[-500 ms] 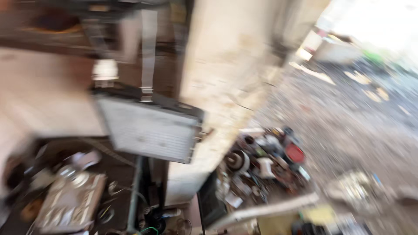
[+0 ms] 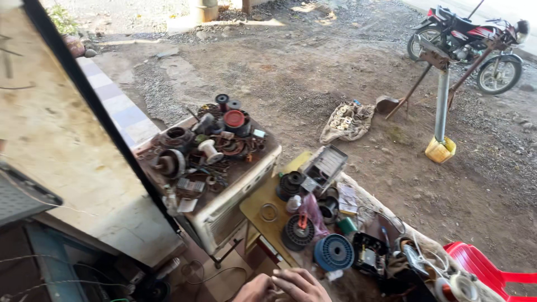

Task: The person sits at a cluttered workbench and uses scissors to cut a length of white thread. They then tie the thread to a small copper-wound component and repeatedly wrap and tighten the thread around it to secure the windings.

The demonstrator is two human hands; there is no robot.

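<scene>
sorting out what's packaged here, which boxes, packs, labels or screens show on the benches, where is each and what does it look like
Open box: back of the wooden table, lid tilted up, rectangular, grey-white.
Pink bag: mid table beside a black ribbed wheel, crumpled, translucent.
Small flat packs: front of the white cabinet top, pale, rectangular.
Sack: on the dirt beyond, beige, lying open.
No screens visible.

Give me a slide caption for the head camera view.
Hands together above a cluttered bench of motor parts; motorcycle parked beyond.
</scene>
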